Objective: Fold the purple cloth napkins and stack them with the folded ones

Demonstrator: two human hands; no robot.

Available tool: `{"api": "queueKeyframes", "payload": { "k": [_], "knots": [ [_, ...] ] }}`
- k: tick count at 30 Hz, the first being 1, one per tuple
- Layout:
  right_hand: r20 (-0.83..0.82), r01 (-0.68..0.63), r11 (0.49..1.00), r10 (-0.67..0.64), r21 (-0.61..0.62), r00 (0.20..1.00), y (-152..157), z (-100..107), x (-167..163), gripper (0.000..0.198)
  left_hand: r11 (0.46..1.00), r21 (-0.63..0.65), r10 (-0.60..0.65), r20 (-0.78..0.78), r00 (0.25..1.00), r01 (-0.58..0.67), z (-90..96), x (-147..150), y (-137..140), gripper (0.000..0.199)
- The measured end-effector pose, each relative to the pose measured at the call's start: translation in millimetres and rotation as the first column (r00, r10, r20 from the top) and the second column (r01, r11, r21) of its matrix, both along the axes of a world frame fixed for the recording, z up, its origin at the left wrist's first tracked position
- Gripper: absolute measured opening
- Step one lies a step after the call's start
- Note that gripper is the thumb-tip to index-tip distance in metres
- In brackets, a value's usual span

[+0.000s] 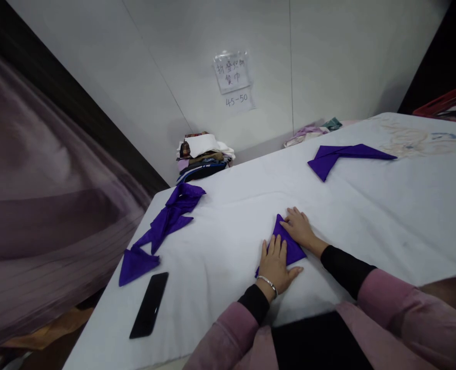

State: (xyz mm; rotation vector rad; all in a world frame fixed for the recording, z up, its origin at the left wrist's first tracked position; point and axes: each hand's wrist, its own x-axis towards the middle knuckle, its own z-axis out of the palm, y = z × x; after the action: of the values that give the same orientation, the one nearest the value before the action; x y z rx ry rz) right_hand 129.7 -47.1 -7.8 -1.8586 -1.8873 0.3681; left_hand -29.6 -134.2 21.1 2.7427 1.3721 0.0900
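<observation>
A purple cloth napkin (pixel 292 253), folded into a triangular shape, lies on the white-covered table in front of me. My left hand (pixel 274 264) is flat on its lower left part with the fingers spread, and a silver bracelet circles the wrist. Along the upper right edge of the same napkin rests my right hand (pixel 299 227). Its fingers are apart, and the thumb side touches the cloth near the top point. Both hands hide part of the folds.
Several folded purple napkins (pixel 170 222) lie in a row along the left edge, with a black phone (pixel 149 305) below them. Another purple napkin (pixel 330 157) is at the back right. Stacked clothes (pixel 203 156) and more fabric (pixel 308 132) sit by the wall, under a handwritten sign (pixel 231 74).
</observation>
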Motion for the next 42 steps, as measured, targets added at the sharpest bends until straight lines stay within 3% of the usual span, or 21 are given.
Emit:
{"api": "queueKeyframes", "payload": {
  "k": [18,25,29,38,42],
  "knots": [
    [0.071,0.049,0.999,-0.050,0.012,0.996,5.3,1.3,-2.0,0.022,1.000,0.003,-0.019,0.005,1.000,0.019,-4.7,-2.8,6.1,0.075],
    [0.063,0.077,0.997,-0.078,0.019,0.995,13.3,3.0,5.6,0.022,0.989,0.036,-0.144,-0.053,0.988,0.146,3.6,-18.0,39.0,0.060],
    [0.041,0.074,0.997,-0.075,0.034,0.996,16.5,1.4,10.6,0.020,0.984,-0.018,-0.177,-0.035,0.984,0.177,10.3,-25.3,48.2,0.065],
    [0.017,0.068,0.995,-0.069,0.068,0.997,17.4,-2.9,16.8,0.018,0.999,-0.048,-0.010,0.118,0.993,0.016,0.3,22.4,34.6,0.079],
    [0.063,0.060,0.993,-0.067,0.099,0.996,14.8,0.1,18.0,0.030,0.999,-0.054,0.004,0.130,0.992,0.003,-9.7,27.2,34.5,0.084]
  ]
}}
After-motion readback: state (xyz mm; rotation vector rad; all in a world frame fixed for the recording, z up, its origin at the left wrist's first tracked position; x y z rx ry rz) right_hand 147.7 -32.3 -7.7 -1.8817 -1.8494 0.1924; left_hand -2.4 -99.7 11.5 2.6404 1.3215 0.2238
